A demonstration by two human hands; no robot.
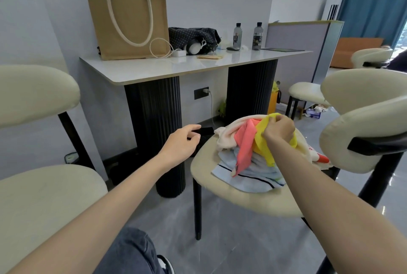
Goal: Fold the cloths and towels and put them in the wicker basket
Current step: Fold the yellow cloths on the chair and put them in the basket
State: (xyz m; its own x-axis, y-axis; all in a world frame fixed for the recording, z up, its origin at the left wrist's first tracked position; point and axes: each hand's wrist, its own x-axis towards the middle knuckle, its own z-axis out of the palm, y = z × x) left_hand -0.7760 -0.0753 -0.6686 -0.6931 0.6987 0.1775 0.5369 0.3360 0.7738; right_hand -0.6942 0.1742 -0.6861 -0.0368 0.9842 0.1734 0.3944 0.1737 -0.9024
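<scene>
A heap of cloths lies on the seat of a cream chair [222, 187] at centre right. My right hand [279, 129] grips a yellow cloth [263, 143] at the top of the heap. A pink cloth [244, 148] hangs down beside it over a light blue striped towel [253, 175], and a cream towel [229, 136] sits behind them. My left hand [182, 141] hovers to the left of the chair, fingers loosely curled, holding nothing. No wicker basket is in view.
A white table [176, 68] on black ribbed legs stands ahead, carrying a jute tote bag [127, 24], a backpack, two bottles [247, 34] and a charger. Another cream chair [37, 196] is at my left, more chairs at the right. Grey floor lies below.
</scene>
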